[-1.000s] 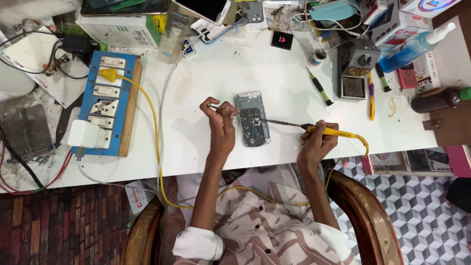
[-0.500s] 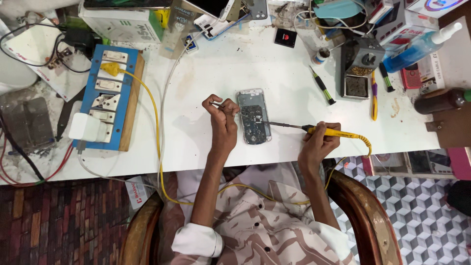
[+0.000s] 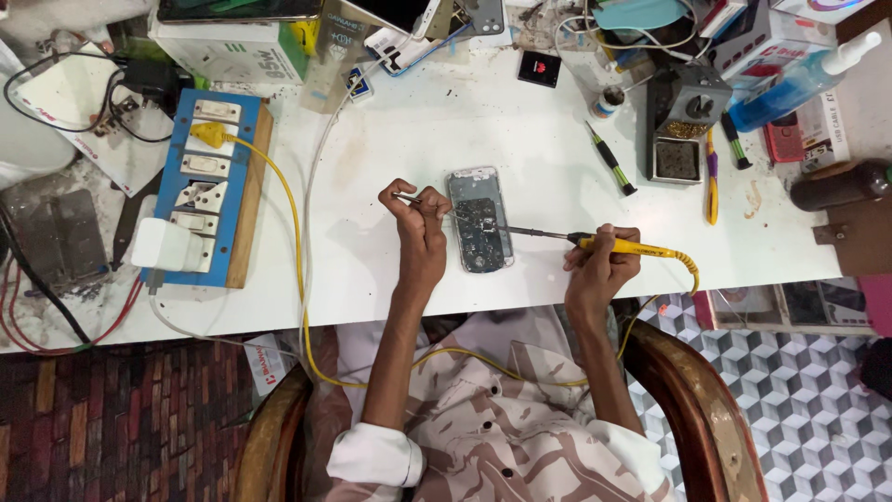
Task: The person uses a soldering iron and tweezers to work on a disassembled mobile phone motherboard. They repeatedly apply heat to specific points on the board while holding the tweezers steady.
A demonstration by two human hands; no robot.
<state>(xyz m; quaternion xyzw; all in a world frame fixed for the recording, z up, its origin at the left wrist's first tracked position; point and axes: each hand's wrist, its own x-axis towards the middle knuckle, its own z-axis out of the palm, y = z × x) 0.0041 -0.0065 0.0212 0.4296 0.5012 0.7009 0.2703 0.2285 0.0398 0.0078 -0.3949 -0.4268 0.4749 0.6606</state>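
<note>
My left hand (image 3: 420, 223) has its fingers pinched shut on thin tweezers (image 3: 409, 197), their tips pointing at the opened phone (image 3: 479, 219), which lies flat near the middle of the white surface (image 3: 390, 270). My right hand (image 3: 602, 265) is wrapped closed around the yellow handle of a soldering iron (image 3: 595, 244); its dark tip rests on the phone's exposed board.

Up right of the phone stands a dark iron stand (image 3: 683, 125), its upper cup holding brass-coloured tip-cleaning wool, its lower tray a dark sponge. Beside it lies a blue spray bottle (image 3: 799, 79) with a white nozzle.

Against half a second ago, both hands hold the same grips and the phone has not shifted; only the view sits a touch differently.

A white carton with green markings (image 3: 228, 51) sits at the far left edge, white boxes with red and blue print (image 3: 757, 42) at the far right, and a small black square packet (image 3: 539, 68) between them. A blue socket board (image 3: 200, 186) lies left, a yellow plug in it.
</note>
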